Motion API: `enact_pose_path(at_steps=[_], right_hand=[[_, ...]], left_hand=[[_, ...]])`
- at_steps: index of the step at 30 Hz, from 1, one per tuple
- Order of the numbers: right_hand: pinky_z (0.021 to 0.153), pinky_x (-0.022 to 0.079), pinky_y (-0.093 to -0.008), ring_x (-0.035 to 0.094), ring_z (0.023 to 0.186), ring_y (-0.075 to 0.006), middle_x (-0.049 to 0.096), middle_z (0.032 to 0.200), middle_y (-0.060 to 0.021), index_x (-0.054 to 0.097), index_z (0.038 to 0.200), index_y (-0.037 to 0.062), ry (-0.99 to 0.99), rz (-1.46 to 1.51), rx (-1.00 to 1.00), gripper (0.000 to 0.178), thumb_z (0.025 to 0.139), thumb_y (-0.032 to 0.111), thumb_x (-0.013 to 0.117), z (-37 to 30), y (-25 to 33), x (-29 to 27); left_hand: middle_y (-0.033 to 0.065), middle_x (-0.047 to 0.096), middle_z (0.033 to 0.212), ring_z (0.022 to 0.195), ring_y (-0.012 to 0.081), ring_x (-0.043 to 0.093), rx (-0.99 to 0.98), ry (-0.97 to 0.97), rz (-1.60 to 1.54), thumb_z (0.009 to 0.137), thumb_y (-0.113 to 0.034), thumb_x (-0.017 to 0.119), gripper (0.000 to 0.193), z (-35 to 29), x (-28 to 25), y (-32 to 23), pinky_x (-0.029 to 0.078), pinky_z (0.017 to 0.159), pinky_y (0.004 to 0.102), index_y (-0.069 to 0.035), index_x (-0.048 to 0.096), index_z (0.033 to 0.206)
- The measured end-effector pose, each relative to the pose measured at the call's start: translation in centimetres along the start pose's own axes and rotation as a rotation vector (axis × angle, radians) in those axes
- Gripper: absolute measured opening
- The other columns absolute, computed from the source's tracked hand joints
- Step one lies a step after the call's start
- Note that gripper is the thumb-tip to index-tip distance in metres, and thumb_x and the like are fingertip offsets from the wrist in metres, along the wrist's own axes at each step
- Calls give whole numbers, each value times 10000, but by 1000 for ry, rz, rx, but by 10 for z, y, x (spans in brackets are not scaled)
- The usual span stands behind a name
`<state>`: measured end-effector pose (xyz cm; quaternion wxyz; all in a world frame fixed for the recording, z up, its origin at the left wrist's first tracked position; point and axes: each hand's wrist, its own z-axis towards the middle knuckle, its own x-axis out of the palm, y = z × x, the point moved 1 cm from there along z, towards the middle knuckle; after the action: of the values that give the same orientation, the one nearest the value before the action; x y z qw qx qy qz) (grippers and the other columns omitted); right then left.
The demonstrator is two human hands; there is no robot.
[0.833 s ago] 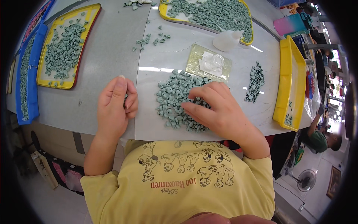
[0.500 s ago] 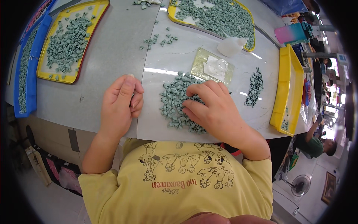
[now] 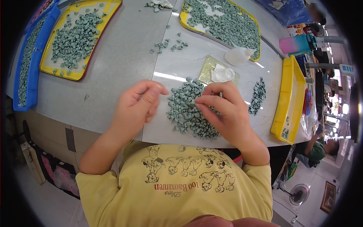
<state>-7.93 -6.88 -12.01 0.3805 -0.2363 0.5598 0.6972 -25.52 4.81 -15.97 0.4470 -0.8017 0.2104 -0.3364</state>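
Note:
A heap of small grey-green, shell-like pieces lies on the grey table in front of me. My left hand is just left of the heap, above the table, its fingers curled in and its thumb against the index finger; whatever they hold is hidden. Over the heap's right part, my right hand pinches thumb and index finger together. Anything between those fingertips is too small to make out. Behind the heap, a clear round dish and white paper rest on a yellowish translucent slab.
Yellow-rimmed trays of green pieces stand at left and back, beside a blue bin. A white squeeze bottle, a smaller cluster of pieces and a yellow bin are rightward. Another person is far right.
My left hand has moved right, toward the heap, its index finger reaching out more. My right hand has lifted a little, with its thumb and index finger now pinched together. The view has shifted slightly.

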Motion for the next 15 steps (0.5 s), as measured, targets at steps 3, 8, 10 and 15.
enact_pose_path(at_steps=[3, 8, 10, 15], right_hand=[[637, 411, -311, 525, 715, -196, 562, 851, -41, 645, 825, 67, -63, -68, -73, 236, 613, -11, 714, 2, 10, -22], [644, 396, -326, 533, 727, -207, 566, 856, -36, 640, 851, 57, -119, -202, -283, 282, 585, 5, 721, -3, 24, -68], [664, 400, -332, 536, 734, -216, 568, 860, -34, 638, 873, 60, -115, -213, -263, 289, 601, 5, 717, -9, 21, -92], [631, 434, -299, 543, 715, -208, 584, 879, -65, 645, 937, 48, -234, -257, -167, 279, 669, -29, 667, -28, -19, -179]], left_hand=[[-35, 394, 593, 493, 35, 324, -184, 184, -52, 954, -249, 449, 228, -6, 26, -18, 265, 431, 187, -41, 543, 938], [-28, 395, 636, 492, 46, 295, -367, 340, -210, 958, -226, 436, 189, -10, 84, -46, 220, 419, 191, -52, 508, 964], [-30, 392, 638, 495, 47, 293, -366, 352, -191, 956, -220, 439, 177, -7, 107, -53, 219, 417, 192, -56, 505, 959], [-18, 434, 679, 509, 50, 306, -370, 295, -200, 946, -200, 454, 150, 10, 164, -78, 233, 423, 196, -58, 493, 971]])
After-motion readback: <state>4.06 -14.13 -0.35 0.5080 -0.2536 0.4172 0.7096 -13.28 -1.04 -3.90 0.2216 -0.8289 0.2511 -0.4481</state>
